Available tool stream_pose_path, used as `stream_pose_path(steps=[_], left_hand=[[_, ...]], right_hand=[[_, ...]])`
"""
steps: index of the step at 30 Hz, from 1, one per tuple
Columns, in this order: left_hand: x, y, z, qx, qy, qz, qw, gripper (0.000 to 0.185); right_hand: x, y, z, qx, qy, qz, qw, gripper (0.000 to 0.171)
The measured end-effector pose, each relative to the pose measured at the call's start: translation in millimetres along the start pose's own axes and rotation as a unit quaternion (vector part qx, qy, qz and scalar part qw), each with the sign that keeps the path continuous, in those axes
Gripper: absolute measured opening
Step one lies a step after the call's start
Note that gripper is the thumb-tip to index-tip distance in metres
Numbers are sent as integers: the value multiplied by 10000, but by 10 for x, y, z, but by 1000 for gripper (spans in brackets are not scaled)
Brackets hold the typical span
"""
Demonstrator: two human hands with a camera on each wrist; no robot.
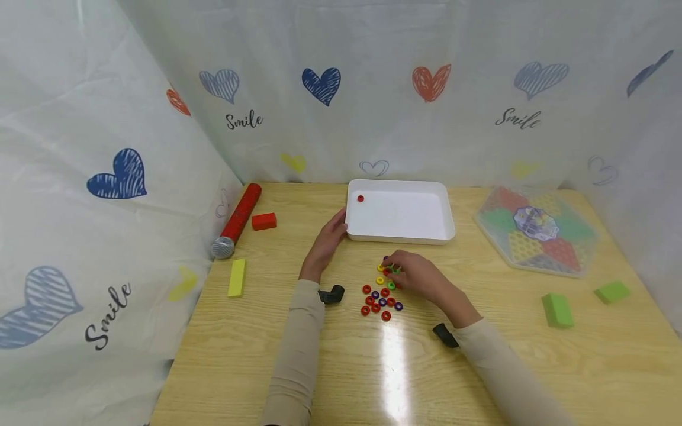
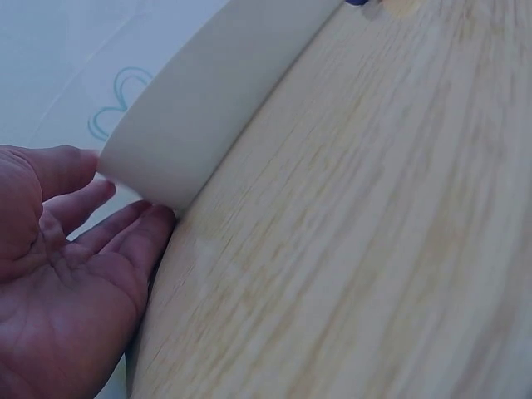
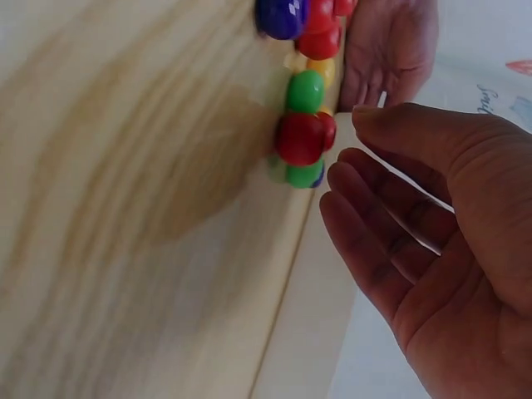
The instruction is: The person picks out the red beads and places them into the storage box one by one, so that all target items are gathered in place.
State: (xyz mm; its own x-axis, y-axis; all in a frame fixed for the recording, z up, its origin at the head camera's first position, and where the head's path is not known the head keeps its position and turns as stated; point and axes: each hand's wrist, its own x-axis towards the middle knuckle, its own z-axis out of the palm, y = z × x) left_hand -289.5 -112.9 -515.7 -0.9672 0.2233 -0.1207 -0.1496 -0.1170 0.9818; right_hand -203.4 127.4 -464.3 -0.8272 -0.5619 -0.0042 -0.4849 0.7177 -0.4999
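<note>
Small rings (image 1: 380,296) in red, yellow, green and purple, strewn mid-table just in front of the white tray (image 1: 405,236), with the right hand (image 1: 418,275) over their far edge, fingers relaxed and nearly straight in the wrist view, gripping nothing visible. Left hand (image 1: 327,242) flat and loose against the tray's near left corner, fingertips (image 2: 154,218) touching its wall; one red ring (image 1: 360,199) inside the tray. Farther out: microphone (image 1: 237,222), red block (image 1: 264,221), yellow block (image 1: 237,277), green blocks (image 1: 557,310), hexagonal board (image 1: 533,236).
</note>
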Motion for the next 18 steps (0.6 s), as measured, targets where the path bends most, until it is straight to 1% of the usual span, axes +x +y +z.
stream_pose_path(steps=[6, 12, 18], left_hand=[[-2, 5, -2, 38, 13, -12, 10000, 49], [-3, 4, -9, 39, -11, -5, 10000, 49], [-6, 16, 3, 88, -22, -38, 10000, 49]], right_hand=[[-17, 20, 91, 56, 189, -212, 9996, 19], [-5, 13, 162, -95, 336, -127, 9993, 17], [1, -14, 234, -372, 407, -110, 9984, 13]])
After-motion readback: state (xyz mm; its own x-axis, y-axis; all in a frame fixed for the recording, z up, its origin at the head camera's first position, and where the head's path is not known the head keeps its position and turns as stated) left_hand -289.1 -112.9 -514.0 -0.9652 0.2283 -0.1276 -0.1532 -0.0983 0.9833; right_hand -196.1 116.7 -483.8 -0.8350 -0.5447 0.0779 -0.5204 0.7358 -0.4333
